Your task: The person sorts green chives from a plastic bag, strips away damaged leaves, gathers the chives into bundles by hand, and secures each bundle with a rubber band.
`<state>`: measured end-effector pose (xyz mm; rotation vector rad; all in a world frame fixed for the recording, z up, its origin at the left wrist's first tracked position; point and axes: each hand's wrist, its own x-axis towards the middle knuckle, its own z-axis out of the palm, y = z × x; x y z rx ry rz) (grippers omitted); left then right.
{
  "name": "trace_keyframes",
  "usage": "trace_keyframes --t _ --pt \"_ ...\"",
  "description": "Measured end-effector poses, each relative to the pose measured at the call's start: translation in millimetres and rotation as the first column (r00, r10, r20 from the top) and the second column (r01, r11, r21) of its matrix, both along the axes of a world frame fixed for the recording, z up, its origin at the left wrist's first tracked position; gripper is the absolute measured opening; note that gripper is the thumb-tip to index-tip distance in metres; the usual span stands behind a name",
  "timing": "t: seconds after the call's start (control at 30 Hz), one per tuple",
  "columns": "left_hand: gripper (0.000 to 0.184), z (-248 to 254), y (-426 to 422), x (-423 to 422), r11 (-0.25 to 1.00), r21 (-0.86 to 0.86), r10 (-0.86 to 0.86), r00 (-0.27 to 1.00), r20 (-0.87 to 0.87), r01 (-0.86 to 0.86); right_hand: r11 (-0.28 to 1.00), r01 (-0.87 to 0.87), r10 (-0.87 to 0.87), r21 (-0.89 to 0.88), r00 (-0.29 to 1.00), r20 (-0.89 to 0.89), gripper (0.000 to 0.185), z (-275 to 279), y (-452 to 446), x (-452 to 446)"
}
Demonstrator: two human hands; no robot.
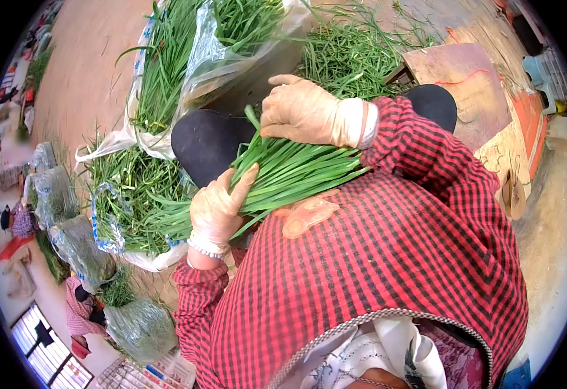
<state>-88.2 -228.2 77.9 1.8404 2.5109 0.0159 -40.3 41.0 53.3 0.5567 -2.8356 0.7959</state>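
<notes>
A bunch of long green leaves point(296, 170) lies across my lap, against the red checked apron. Around its left part my gloved left hand point(220, 206) is wrapped, with fingers and thumb on the leaves. My gloved right hand point(303, 111) is above the bunch, its fingers curled at the upper edge; a green stem end sticks up beside the fingertips. What those fingertips pinch is hidden. Loose green leaves point(134, 188) fill an open bag to the left. More long leaves point(167, 58) stand in a clear plastic bag point(238, 65) beyond my knees.
A pile of loose greens point(355, 58) lies on the floor ahead. At the right is a flat board point(462, 91). Wrapped bundles point(82, 243) line the left side, where another person in checked clothing point(81, 310) is partly visible.
</notes>
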Motion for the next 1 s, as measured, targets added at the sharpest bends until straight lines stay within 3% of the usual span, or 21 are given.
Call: trace_keyframes --t 0.03,0.1,0.17,0.23,0.3,0.33,0.37,0.43,0.5,0.57,0.63,0.67,0.7,0.77,0.8,0.83,0.87,0.9,0.93,0.97,1.0 --pt "0.078 0.6 -0.2 -0.1 1.000 0.000 -0.009 1.000 0.000 0.009 1.000 0.009 -0.009 0.000 1.000 0.000 0.030 1.3 5.1 -0.4" --pt "0.078 0.9 -4.1 1.3 0.999 0.006 0.037 0.998 0.056 -0.037 0.952 0.255 -0.250 -0.171 0.967 0.053 0.030 10.2 19.2 -0.9" --pt "0.075 2.0 -7.2 1.6 0.998 0.022 0.049 0.997 0.061 -0.050 0.725 0.387 -0.276 -0.569 0.921 0.275 0.026 14.6 52.1 5.1" --pt "0.078 -1.0 -9.3 1.5 0.985 0.123 0.104 0.985 0.139 -0.121 0.790 0.402 -0.281 -0.464 0.908 0.309 0.040 -2.1 101.7 8.6" --pt "0.073 -0.9 -5.7 -0.1 0.981 0.166 0.079 0.986 0.148 -0.104 0.803 0.474 -0.284 -0.362 0.837 0.468 0.061 3.9 98.7 21.3" --pt "0.071 -2.1 -3.6 -1.2 0.972 0.208 0.068 0.978 0.199 -0.110 0.723 0.509 -0.215 -0.467 0.808 0.548 0.081 -13.9 92.6 26.6" --pt "0.068 -3.6 -1.0 -2.2 0.961 0.248 0.056 0.967 0.249 -0.120 0.737 0.529 -0.154 -0.421 0.737 0.658 0.083 -8.5 87.8 32.8" --pt "0.076 -6.3 3.0 -3.3 0.942 0.310 0.028 0.953 0.300 -0.126 0.667 0.563 0.116 -0.489 0.569 0.814 0.083 -13.6 94.3 36.4" --pt "0.073 -8.2 2.4 -5.3 0.915 0.331 0.048 0.877 0.477 -0.230 0.536 0.664 0.191 -0.521 0.506 0.841 0.067 -12.3 93.0 44.6" --pt "0.065 -15.3 -5.0 -5.6 0.903 0.332 0.043 0.828 0.559 -0.271 0.623 0.561 0.122 -0.546 0.620 0.775 0.049 -5.4 97.0 57.3" --pt "0.054 -21.1 -17.3 -4.7 0.790 0.062 0.127 0.262 0.957 -0.610 0.488 0.619 0.026 -0.615 0.694 0.719 0.024 4.2 103.2 65.9" --pt "0.041 -20.6 -21.6 -7.5 0.780 0.034 0.109 0.189 0.976 -0.625 0.457 0.630 -0.066 -0.628 0.728 0.682 0.023 6.6 112.3 70.2" --pt "0.036 -12.4 -15.6 -7.9 0.802 0.024 0.234 0.350 0.907 -0.596 0.425 0.636 -0.158 -0.644 0.753 0.639 0.021 8.3 121.0 74.7" --pt "0.035 3.3 -11.3 -8.1 0.696 -0.107 0.257 0.107 0.961 -0.710 0.278 0.716 -0.309 -0.640 0.698 0.646 0.020 12.5 139.0 82.9" --pt "0.036 9.4 -8.7 -9.4 0.650 -0.188 0.267 -0.010 0.964 -0.736 0.367 0.788 -0.410 -0.494 0.614 0.675 0.027 10.2 154.6 89.4" --pt "0.040 1.9 -13.2 -9.0 0.588 -0.243 0.221 -0.137 0.966 -0.771 0.372 0.780 -0.407 -0.503 0.625 0.666 0.027 -9.0 161.1 98.8" --pt "0.033 2.8 -9.7 -7.4 0.570 -0.225 0.148 -0.170 0.974 -0.790 0.630 0.722 -0.568 -0.285 0.679 0.465 0.031 -41.3 162.8 105.5" --pt "0.026 5.0 -4.8 -5.6 0.553 -0.208 0.076 -0.200 0.977 -0.807 0.764 0.645 -0.632 0.014 0.744 0.216 0.035 -40.1 153.6 100.3" --pt "0.025 9.6 -0.4 -4.2 0.533 -0.238 0.092 -0.224 0.970 -0.812 0.779 0.623 -0.606 0.074 0.716 0.347 0.037 -31.7 150.2 100.3" --pt "0.025 12.9 4.0 -2.6 0.513 -0.268 0.105 -0.250 0.963 -0.816 0.779 0.623 -0.606 0.071 0.720 0.337 0.037 -17.3 145.5 90.5" --pt "0.027 10.7 5.9 -2.6 0.523 -0.245 0.084 -0.236 0.968 -0.816 0.739 0.646 -0.602 -0.192 0.761 0.244 0.037 -6.5 140.2 82.6"
